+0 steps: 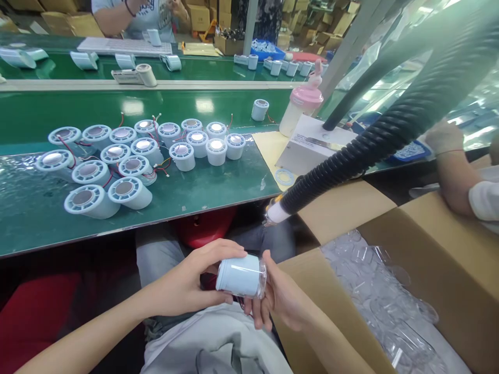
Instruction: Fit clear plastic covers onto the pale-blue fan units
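Observation:
A light-blue cylindrical housing [238,275] lies on its side between my hands, above my lap. Its right end sits in a clear plastic cap [262,276]. My left hand [198,275] grips the housing's left end, thumb below and fingers over the top. My right hand [283,293] is closed around the capped end, its thumb upright beside the cap and its fingers curled underneath. Several similar light-blue housings [134,192] with grey round tops and thin red and black wires stand on the green table [187,189] ahead.
An open cardboard box [432,259] of clear plastic caps [374,291] stands at my right. A black ribbed hose [351,145] slants down near my hands. Beyond are a pink-topped bottle [302,106], a white box [312,143] and a green conveyor [163,106]. Co-workers sit opposite and at right.

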The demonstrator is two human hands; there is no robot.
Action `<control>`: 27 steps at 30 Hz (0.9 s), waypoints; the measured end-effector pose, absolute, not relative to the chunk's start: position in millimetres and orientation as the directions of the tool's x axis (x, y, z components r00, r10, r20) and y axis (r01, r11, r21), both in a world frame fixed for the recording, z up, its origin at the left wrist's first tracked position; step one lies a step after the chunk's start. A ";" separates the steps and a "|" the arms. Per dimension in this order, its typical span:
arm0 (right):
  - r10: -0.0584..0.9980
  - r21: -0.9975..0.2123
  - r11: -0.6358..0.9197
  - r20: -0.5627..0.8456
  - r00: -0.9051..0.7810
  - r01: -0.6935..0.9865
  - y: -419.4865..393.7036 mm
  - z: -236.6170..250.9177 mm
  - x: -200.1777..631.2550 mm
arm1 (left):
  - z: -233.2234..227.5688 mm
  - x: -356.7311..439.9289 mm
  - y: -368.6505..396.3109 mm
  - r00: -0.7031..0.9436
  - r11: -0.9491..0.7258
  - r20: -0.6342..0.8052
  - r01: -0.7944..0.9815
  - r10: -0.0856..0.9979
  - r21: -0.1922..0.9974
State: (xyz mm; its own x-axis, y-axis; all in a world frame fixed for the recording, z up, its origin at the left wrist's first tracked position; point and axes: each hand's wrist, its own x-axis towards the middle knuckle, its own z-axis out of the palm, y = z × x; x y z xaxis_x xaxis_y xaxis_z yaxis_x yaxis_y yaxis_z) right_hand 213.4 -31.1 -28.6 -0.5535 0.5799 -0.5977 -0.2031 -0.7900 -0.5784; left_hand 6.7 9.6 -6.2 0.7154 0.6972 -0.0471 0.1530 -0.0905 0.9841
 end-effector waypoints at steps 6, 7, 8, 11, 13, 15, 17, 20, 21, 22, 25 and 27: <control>0.935 -0.963 0.228 0.176 -0.308 0.144 -38.6 -31.2 227.6 | -3.2 6.4 2.0 0.653 0.296 -0.303 0.125 0.694 0.947; 0.892 -0.906 0.367 0.278 -0.357 0.210 -38.3 -30.9 229.9 | -3.5 5.9 1.8 0.649 0.304 -0.315 0.134 0.692 0.943; 0.858 -0.862 0.442 0.326 -0.398 0.247 -38.1 -30.6 231.5 | -3.7 5.5 2.0 0.650 0.298 -0.320 0.149 0.689 0.943; 0.900 -0.942 0.295 0.218 -0.378 0.161 -38.8 -29.3 231.5 | -2.8 4.4 4.4 0.674 0.217 -0.281 0.180 0.683 0.959; 0.942 -1.000 0.002 0.011 -0.336 -0.029 -39.8 -27.6 229.2 | -1.4 3.8 6.2 0.702 0.162 -0.223 0.154 0.676 0.975; 0.932 -0.958 -0.225 -0.159 -0.326 -0.176 -40.1 -25.3 227.5 | -0.4 3.6 7.6 0.730 0.190 -0.203 0.101 0.653 0.977; 0.922 -0.936 -0.300 -0.235 -0.308 -0.184 -39.3 -23.8 227.5 | -0.8 4.1 8.5 0.748 0.291 -0.236 0.059 0.621 0.955; 0.926 -0.955 -0.283 -0.247 -0.285 -0.092 -39.1 -26.1 228.5 | -5.5 6.9 8.3 0.760 0.417 -0.289 0.026 0.582 0.908; 0.919 -0.951 -0.300 -0.266 -0.290 -0.078 -40.1 -27.9 228.0 | -8.3 8.2 7.3 0.766 0.450 -0.297 0.011 0.571 0.893; 0.909 -0.941 -0.329 -0.293 -0.296 -0.079 -41.5 -29.7 226.7 | -11.3 9.3 6.0 0.772 0.481 -0.300 -0.009 0.561 0.877; 0.881 -0.902 -0.412 -0.357 -0.310 -0.131 -45.5 -32.7 221.5 | -19.4 8.9 3.2 0.776 0.560 -0.321 -0.050 0.543 0.827; 0.881 -0.911 -0.397 -0.341 -0.328 -0.117 -42.3 -33.6 224.9 | -21.8 5.4 10.5 0.757 0.580 -0.390 0.017 0.525 0.815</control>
State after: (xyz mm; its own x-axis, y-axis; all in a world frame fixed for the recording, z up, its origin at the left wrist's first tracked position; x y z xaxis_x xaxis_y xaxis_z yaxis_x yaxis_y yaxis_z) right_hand 224.9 -42.3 -33.6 -0.3285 0.8806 -0.3415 -0.1166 -0.3966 -0.9106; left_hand 5.4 10.5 -21.8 0.7568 0.5249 -0.3896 0.0171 0.5799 0.8145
